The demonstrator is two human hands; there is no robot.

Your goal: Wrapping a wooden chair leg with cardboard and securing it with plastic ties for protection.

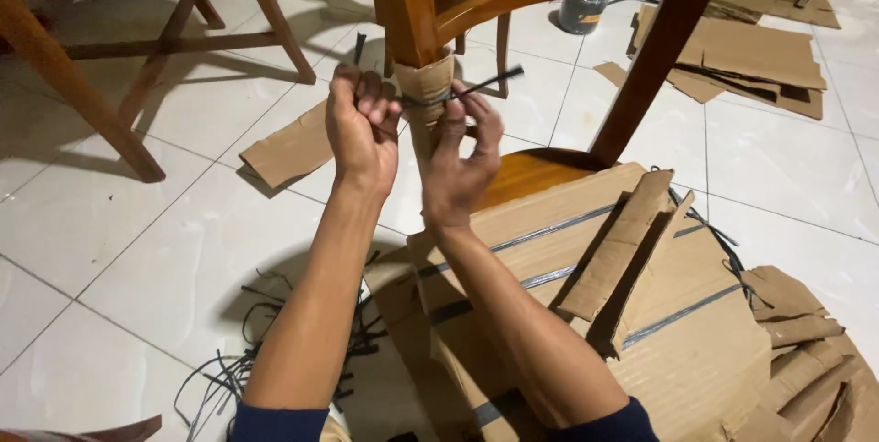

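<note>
My left hand (362, 126) fists one end of a black strap (476, 85), my right hand (462, 153) pinches the other — cinching a cardboard wrap (426, 80) on the chair leg (403, 2); uneven pull could slip it.

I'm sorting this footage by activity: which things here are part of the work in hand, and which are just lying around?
In use: left hand and right hand pulling a black strap around the cardboard wrap on the chair leg.

Lying about: cardboard sheets, grey bucket, loose black straps, cardboard strip.
</note>
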